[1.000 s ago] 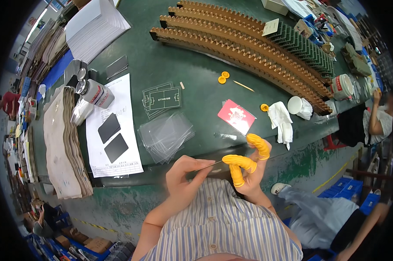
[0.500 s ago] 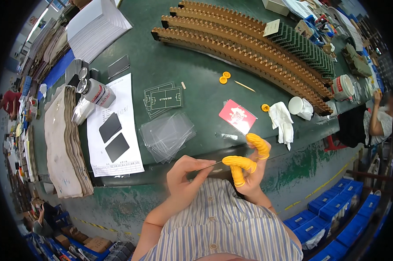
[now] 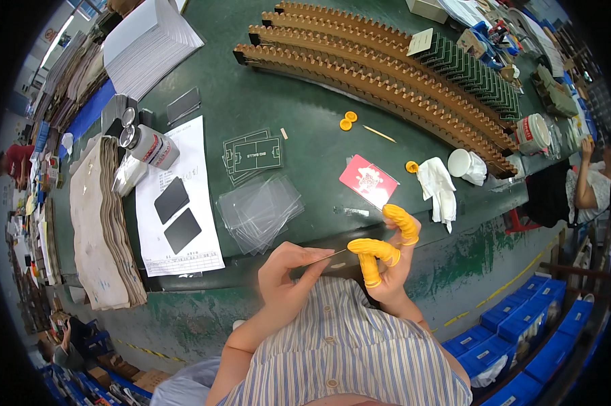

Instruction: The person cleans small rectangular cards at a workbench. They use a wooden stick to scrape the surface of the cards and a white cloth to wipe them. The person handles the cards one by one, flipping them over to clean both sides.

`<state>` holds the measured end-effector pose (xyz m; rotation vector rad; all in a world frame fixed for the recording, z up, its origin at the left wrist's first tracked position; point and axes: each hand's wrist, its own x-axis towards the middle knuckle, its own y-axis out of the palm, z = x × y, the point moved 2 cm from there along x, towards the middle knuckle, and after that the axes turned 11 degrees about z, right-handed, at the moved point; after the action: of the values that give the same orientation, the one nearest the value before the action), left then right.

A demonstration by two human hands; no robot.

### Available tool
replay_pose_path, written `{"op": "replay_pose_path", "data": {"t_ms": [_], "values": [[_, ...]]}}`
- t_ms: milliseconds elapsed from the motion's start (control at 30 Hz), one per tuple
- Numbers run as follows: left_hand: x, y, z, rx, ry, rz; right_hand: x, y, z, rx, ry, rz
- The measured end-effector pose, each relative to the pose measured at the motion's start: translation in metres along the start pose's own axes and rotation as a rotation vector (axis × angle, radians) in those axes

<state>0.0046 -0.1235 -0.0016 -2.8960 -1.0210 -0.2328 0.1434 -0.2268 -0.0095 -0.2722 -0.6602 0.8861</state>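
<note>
A thin flat card (image 3: 338, 254), seen almost edge-on, is held up in front of my shirt. My left hand (image 3: 285, 276) pinches its left end between thumb and fingers. At the right end, my right hand (image 3: 390, 274) closes a thumb and finger in yellow finger cots (image 3: 369, 265) on the same card; another cotted finger is raised. Which face the card has cannot be made out. Just beyond the hands lie a red card with a white figure (image 3: 369, 181), a fan of clear plastic sleeves (image 3: 261, 211) and dark cards with pitch-like line drawings (image 3: 258, 153).
Long brown slotted racks (image 3: 359, 74) cross the back, partly filled with dark green cards (image 3: 471, 71). Two black cards lie on a paper sheet (image 3: 178, 250), beside a metal can (image 3: 150, 145) and stacked cloths (image 3: 96, 223). A white cloth (image 3: 437, 189), spare finger cots (image 3: 347, 121) and a wooden stick (image 3: 380, 134) lie right.
Both hands keep nearly the same hold and place, with the card tilting very slightly. Pale blue cloth has come into view at the lower left beside my arm.
</note>
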Motion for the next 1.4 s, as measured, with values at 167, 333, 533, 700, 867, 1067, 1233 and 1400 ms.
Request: {"op": "replay_pose_path", "data": {"t_ms": [167, 333, 533, 700, 867, 1067, 1233, 1400], "values": [[0.001, 0.0005, -0.0012, 0.001, -0.006, -0.002, 0.0011, 0.0001, 0.0013, -0.008, -0.048, -0.004], [0.0023, 0.0015, -0.0013, -0.01, -0.012, 0.0, -0.0017, 0.0002, -0.0032, -0.035, -0.035, -0.015], [0.0019, 0.0012, -0.0002, -0.021, 0.007, 0.004, 0.0, -0.0006, -0.0004, -0.053, -0.026, -0.025], [0.0011, 0.0009, 0.0023, -0.025, 0.02, 0.007, 0.0011, 0.0012, 0.0002, -0.04, -0.04, -0.026], [-0.0005, -0.0007, 0.0029, -0.014, 0.01, 0.05, -0.002, 0.0004, -0.0032, -0.021, 0.013, -0.051], [0.0006, 0.0002, 0.0045, -0.061, -0.011, 0.048, -0.0034, 0.0023, -0.0031, -0.027, -0.041, -0.037], [0.0006, 0.0001, 0.0054, -0.103, -0.038, 0.036, -0.0039, -0.0009, 0.0003, -0.033, -0.038, -0.022], [-0.0002, -0.0002, 0.006, -0.167, -0.074, 0.025, -0.0029, -0.0007, 0.0035, -0.056, -0.052, 0.028]]}}
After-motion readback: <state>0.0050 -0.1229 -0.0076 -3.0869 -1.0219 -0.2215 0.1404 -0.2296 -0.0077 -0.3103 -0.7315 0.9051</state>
